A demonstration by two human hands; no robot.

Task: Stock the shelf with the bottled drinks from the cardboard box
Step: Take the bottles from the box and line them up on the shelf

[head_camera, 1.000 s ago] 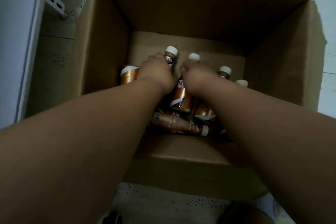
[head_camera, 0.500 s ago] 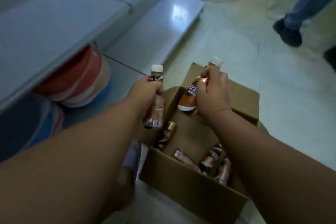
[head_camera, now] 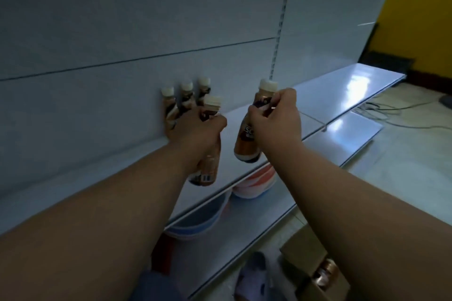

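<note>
My left hand (head_camera: 197, 131) grips a brown bottle with a white cap (head_camera: 208, 164), held over the white shelf (head_camera: 318, 102). My right hand (head_camera: 276, 121) grips a second brown bottle (head_camera: 247, 142) by its upper part, to the right of the first. Three more brown bottles (head_camera: 186, 95) stand in a row at the back of the shelf against the rear panel, just behind my left hand. The cardboard box (head_camera: 315, 269) sits on the floor at the lower right, with a copper-coloured bottle showing inside.
Stacked plastic bowls in red, white and blue (head_camera: 254, 183) lie on the lower shelf under my hands. A slotted upright (head_camera: 281, 19) divides the back panel. A sandal (head_camera: 254, 276) is beside the box. Cables (head_camera: 391, 115) run across the floor at right.
Both hands took a bottle each out of the box and lifted them up to the shelf. The view swung from the box up to the shelf.
</note>
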